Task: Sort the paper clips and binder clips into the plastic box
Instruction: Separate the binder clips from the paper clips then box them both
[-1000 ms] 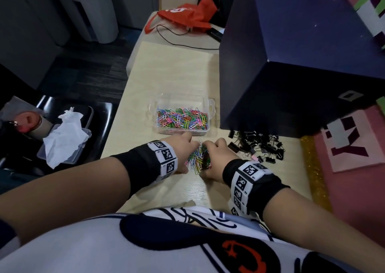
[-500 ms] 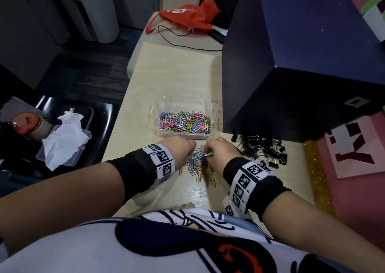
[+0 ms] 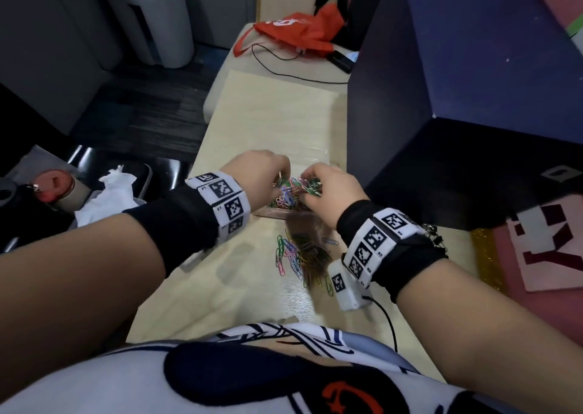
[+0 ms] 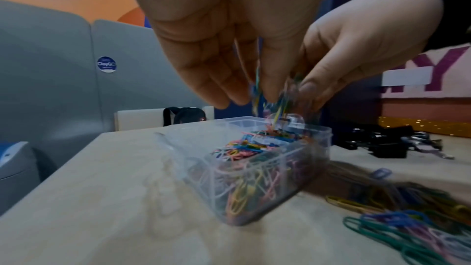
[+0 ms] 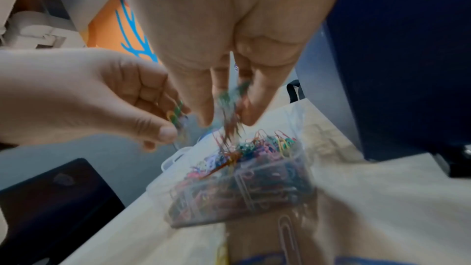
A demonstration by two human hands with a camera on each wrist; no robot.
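Both hands, left (image 3: 257, 177) and right (image 3: 328, 189), fingertips pinched narrow on thin coloured wire paper clips (image 4: 270, 96) above clear plastic box (image 4: 257, 172) on pale table (image 3: 277, 123); matte black binder clips (image 4: 385, 144) clear only from left wrist.

Both hands raised side by side, fingers pointed downward

The left hand (image 3: 258, 177) and the right hand (image 3: 328, 189) were held close together, knuckles up. Fingers and thumb of each were drawn together at the tips, pinching small bunches of paper clips (image 5: 229, 112). Both forearms were extended forward, with marker-printed bands worn at the wrists.
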